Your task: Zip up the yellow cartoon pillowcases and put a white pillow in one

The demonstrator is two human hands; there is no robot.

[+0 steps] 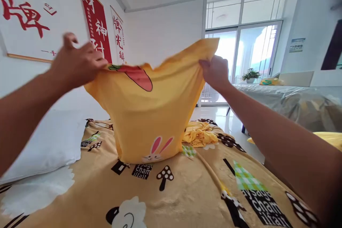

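A yellow pillowcase [149, 114] with a carrot print near its top and a rabbit print near its bottom stands upright on the bed. Its lower part bulges; what is inside is hidden. My left hand [78, 57] is closed on the upper left edge, a little blurred. On the other side, my right hand [217, 72] pinches the cloth below the upper right corner, which sticks up past the fingers. Between the two hands the top edge is stretched and wavy.
A tan printed blanket [184, 192] covers the bed. At left lies a white pillow [45, 140]. Crumpled yellow cloth [201, 135] lies behind the pillowcase. A plastic-covered table [283, 94] with a potted plant [250, 74] stands at right, near a glass door [256, 50].
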